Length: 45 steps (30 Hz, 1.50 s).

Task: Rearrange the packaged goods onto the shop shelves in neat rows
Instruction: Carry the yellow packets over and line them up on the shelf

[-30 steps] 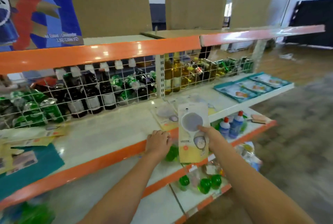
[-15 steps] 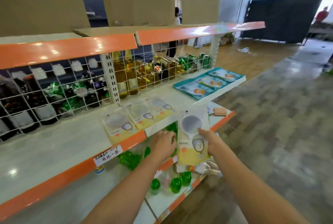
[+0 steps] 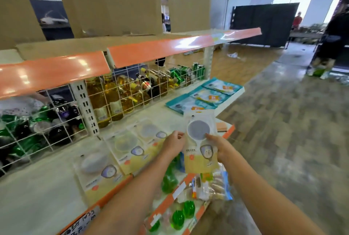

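Head view shows a long shop shelf [image 3: 47,187] with an orange front edge stretching away to the left of both hands. Behind the hands, past a white wire grid [image 3: 132,91], stand bottles of yellow oil [image 3: 105,100], with dark and green bottles [image 3: 37,127] further left. Flattened cardboard sheets [image 3: 113,2] lean on the upper shelf [image 3: 179,43] above. Beyond the hands, at the far end of the shelf, teal packets [image 3: 205,95] lie in a row. Just left of the hands, three pale yellow packets [image 3: 130,149] lie flat side by side on the shelf, the nearest one partly hidden by the left forearm. Below the hands, on a lower shelf, sit green bottles [image 3: 170,180] and a clear bag of snacks [image 3: 211,185].

Both hands hold one more packet [image 3: 201,145] of the same kind, upright in the air over the shelf's front edge, right of the laid row. The left hand [image 3: 173,144] pinches its left edge with curled fingers. The right hand [image 3: 221,147] grips the right edge, thumb laid across the front just under the round grey window.
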### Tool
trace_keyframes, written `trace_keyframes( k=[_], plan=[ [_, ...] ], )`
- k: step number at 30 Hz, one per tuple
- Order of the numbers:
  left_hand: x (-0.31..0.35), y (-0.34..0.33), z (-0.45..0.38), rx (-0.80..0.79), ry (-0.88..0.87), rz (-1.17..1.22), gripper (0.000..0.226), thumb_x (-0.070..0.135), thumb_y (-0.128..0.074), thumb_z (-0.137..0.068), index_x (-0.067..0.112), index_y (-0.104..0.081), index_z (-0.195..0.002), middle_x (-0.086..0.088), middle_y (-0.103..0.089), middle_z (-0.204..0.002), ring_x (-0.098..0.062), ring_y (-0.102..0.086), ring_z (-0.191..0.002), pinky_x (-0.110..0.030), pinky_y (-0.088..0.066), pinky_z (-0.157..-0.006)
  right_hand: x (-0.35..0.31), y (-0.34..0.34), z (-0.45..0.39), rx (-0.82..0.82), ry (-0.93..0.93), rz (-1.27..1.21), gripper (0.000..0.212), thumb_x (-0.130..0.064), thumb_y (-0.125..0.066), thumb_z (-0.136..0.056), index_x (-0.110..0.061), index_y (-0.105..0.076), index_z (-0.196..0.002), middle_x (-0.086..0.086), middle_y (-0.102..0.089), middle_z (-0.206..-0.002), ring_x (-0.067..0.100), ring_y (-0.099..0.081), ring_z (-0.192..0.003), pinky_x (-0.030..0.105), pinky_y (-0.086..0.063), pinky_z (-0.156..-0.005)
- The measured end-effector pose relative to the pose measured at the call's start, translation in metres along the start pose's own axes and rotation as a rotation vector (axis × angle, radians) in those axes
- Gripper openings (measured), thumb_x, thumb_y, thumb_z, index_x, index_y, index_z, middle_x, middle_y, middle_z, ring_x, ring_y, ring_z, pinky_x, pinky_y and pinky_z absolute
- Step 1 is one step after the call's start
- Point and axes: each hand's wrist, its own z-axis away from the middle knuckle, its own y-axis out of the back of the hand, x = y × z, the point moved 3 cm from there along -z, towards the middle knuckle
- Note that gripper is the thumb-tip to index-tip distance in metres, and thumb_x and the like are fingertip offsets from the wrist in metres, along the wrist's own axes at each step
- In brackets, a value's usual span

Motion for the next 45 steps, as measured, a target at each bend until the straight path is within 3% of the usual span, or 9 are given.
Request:
trace_keyframes(
  k=[7, 13, 18, 21, 27, 31, 33, 38, 45],
  plan=[
    [-0.001, 0.012, -0.054, -0.056, 0.170, 0.461, 0.022, 0.027, -0.050, -0.098, 0.011, -0.058, -0.112, -0.007, -0.062, -0.096, -0.020, -0.058, -0.087, -0.026, -0.047, -0.069, -0.033, -0.031, -0.015, -0.086, 0.083, -0.034, 0.010, -0.002, -0.056, -0.092, -0.005, -0.054, -0.101, 0.005, -0.065, -0.049, 0.016, -0.063, -0.039, 0.021, -0.048, -0.036],
    [-0.006, 0.023, -0.083, -0.033, 0.270, 0.614, 0.010, 0.020, -0.055, -0.096, 0.012, -0.058, -0.100, -0.004, -0.062, -0.081, -0.014, -0.058, -0.071, -0.023, -0.044, -0.058, -0.047, -0.048, -0.044, -0.199, 0.056, 0.117, 0.020, -0.007, -0.057, -0.092, -0.005, -0.056, -0.112, 0.013, -0.068, -0.070, 0.022, -0.066, -0.053, 0.029, -0.056, -0.050],
    [-0.018, 0.040, -0.105, 0.100, 0.294, 0.616, 0.013, 0.019, -0.056, -0.095, 0.007, -0.061, -0.098, -0.005, -0.062, -0.080, -0.019, -0.058, -0.075, -0.033, -0.047, -0.076, -0.063, -0.074, -0.079, -0.319, 0.067, 0.291, 0.022, -0.010, -0.055, -0.093, 0.000, -0.059, -0.113, 0.016, -0.067, -0.084, 0.024, -0.065, -0.069, 0.034, -0.054, -0.066],
    [-0.024, 0.052, -0.108, 0.207, 0.307, 0.600, 0.012, 0.015, -0.059, -0.093, 0.005, -0.062, -0.095, -0.011, -0.062, -0.083, -0.022, -0.059, -0.075, -0.030, -0.048, -0.068, -0.066, -0.094, -0.098, -0.343, 0.054, 0.424, 0.020, -0.015, -0.057, -0.093, -0.006, -0.057, -0.110, 0.013, -0.063, -0.087, 0.023, -0.060, -0.073, 0.032, -0.051, -0.064],
    [-0.039, 0.078, -0.095, 0.380, 0.427, 0.435, 0.018, 0.020, -0.057, -0.093, 0.014, -0.059, -0.076, -0.003, -0.048, -0.063, -0.013, -0.041, -0.054, -0.024, -0.035, -0.053, -0.070, -0.122, -0.134, -0.390, 0.036, 0.569, 0.017, -0.015, -0.052, -0.096, -0.006, -0.057, -0.109, 0.006, -0.062, -0.089, 0.021, -0.057, -0.086, 0.024, -0.046, -0.066],
    [-0.051, 0.087, -0.078, 0.528, 0.529, 0.412, 0.019, 0.018, -0.060, -0.089, 0.002, -0.069, -0.094, -0.014, -0.063, -0.076, -0.018, -0.049, -0.058, -0.024, -0.038, -0.056, -0.067, -0.138, -0.144, -0.451, 0.137, 0.752, 0.022, -0.014, -0.048, -0.097, -0.003, -0.058, -0.113, 0.017, -0.063, -0.114, 0.021, -0.052, -0.090, 0.023, -0.042, -0.062],
    [-0.054, 0.089, -0.071, 0.565, 0.566, 0.317, 0.017, 0.018, -0.057, -0.090, 0.005, -0.065, -0.082, -0.011, -0.061, -0.076, -0.022, -0.054, -0.068, -0.025, -0.039, -0.063, -0.066, -0.144, -0.147, -0.476, 0.221, 0.860, 0.021, -0.011, -0.047, -0.096, 0.001, -0.061, -0.106, 0.025, -0.061, -0.119, 0.023, -0.050, -0.084, 0.025, -0.043, -0.061],
    [-0.056, 0.088, -0.066, 0.606, 0.630, 0.038, 0.021, 0.022, -0.054, -0.091, 0.008, -0.059, -0.077, -0.004, -0.055, -0.072, -0.017, -0.052, -0.065, -0.026, -0.035, -0.054, -0.064, -0.152, -0.144, -0.533, 0.435, 1.108, 0.024, -0.022, -0.049, -0.095, -0.012, -0.064, -0.111, 0.011, -0.063, -0.109, 0.024, -0.058, -0.094, 0.038, -0.052, -0.085],
    [-0.061, 0.082, -0.066, 0.538, 0.672, -0.462, 0.030, 0.036, -0.046, -0.095, 0.011, -0.057, -0.107, -0.007, -0.063, -0.110, -0.026, -0.057, -0.105, -0.034, -0.040, -0.090, -0.063, -0.155, -0.140, -0.597, 0.510, 1.226, 0.027, -0.018, -0.042, -0.097, -0.015, -0.061, -0.116, 0.009, -0.061, -0.112, 0.021, -0.058, -0.093, 0.029, -0.047, -0.083]
  ],
)
